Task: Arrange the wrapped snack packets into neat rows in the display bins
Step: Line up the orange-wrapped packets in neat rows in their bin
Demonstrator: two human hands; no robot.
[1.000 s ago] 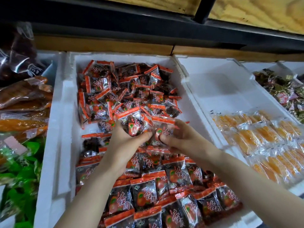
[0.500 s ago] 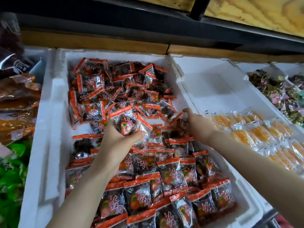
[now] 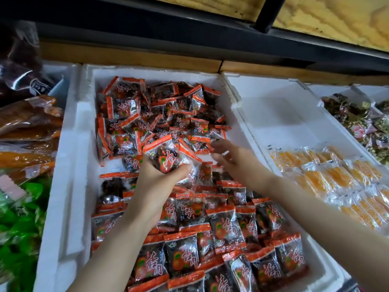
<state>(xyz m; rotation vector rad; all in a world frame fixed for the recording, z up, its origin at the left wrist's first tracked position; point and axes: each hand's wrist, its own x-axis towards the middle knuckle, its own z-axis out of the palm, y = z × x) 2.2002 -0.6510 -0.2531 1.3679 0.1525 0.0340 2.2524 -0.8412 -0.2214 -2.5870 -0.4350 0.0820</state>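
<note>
I have the left hand (image 3: 155, 182) over the middle of the white foam bin (image 3: 69, 165), its fingers curled round a small bunch of orange-edged snack packets (image 3: 166, 157). The right hand (image 3: 237, 161) hovers just beside it, toward the bin's right wall, fingers stretched out and loose, though blurred. Rows of packets (image 3: 221, 228) lie overlapping along the front edge, and a loose heap (image 3: 160, 114) fills the back. Yellow packets (image 3: 328, 178) lie in the bin to the right.
</note>
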